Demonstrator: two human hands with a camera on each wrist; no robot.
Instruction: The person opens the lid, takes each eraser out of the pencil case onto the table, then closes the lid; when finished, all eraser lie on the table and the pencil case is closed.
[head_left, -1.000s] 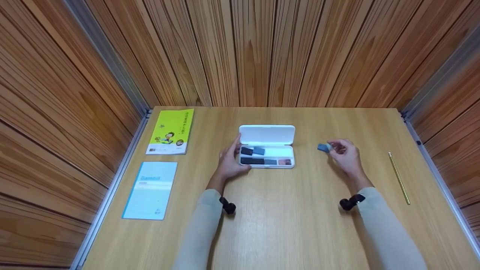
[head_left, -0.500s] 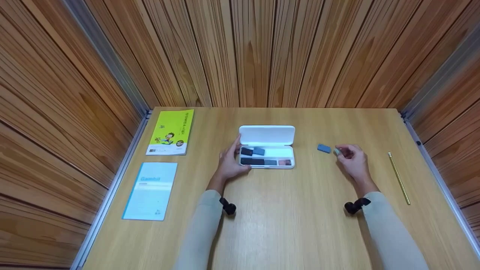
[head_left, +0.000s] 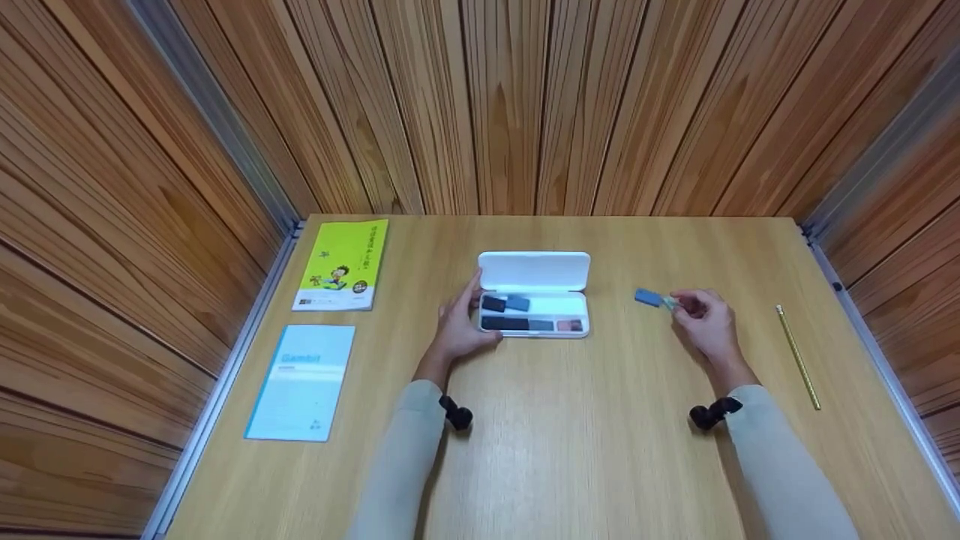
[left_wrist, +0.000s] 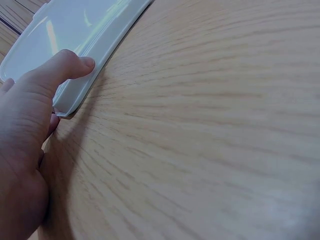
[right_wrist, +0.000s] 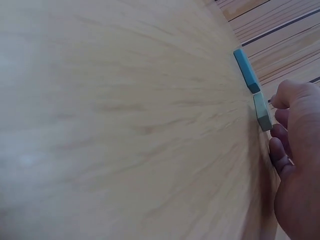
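The left hand [head_left: 461, 324] grips a glossy white plastic case [head_left: 534, 271]; right of it, the right hand [head_left: 707, 322], fingers curled (whether gripping, I cannot tell), adjoins a pale-green oblong block [right_wrist: 262, 113] beside a blue oblong [head_left: 647, 297].

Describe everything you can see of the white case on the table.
The white case is a shallow rectangular box with rounded corners, glossy and plastic-looking. It lies flat on the table, open, its lid folded back along the far edge. The inside has two long compartments, both with dark and grey-blue pieces towards the left; the near one also has a pinkish piece at its right. The left hand grips its left end, thumb at the near edge.
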